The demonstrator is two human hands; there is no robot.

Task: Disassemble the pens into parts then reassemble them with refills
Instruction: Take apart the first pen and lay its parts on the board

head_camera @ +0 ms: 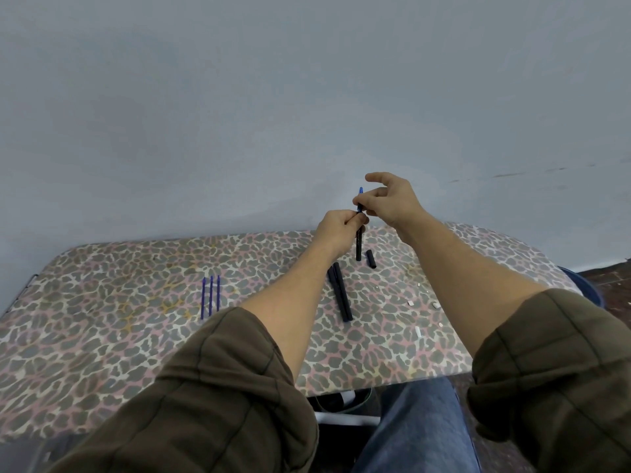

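My left hand [336,227] grips a black pen barrel [359,245] that hangs upright above the table. A blue refill [360,199] sticks out of the barrel's top, pinched between thumb and forefinger of my right hand [392,198]. A short black cap [370,258] lies on the table just right of the barrel's lower end. Two black pens [340,291] lie side by side below my left wrist. Three blue refills [210,297] lie in a row to the left.
The table [102,322] has a leopard-print cover and stands against a grey wall [239,114]. Small white scraps [418,332] are scattered on its right part. A blue bin [584,285] shows past the right edge. My jeans-clad leg [420,431] is under the near edge.
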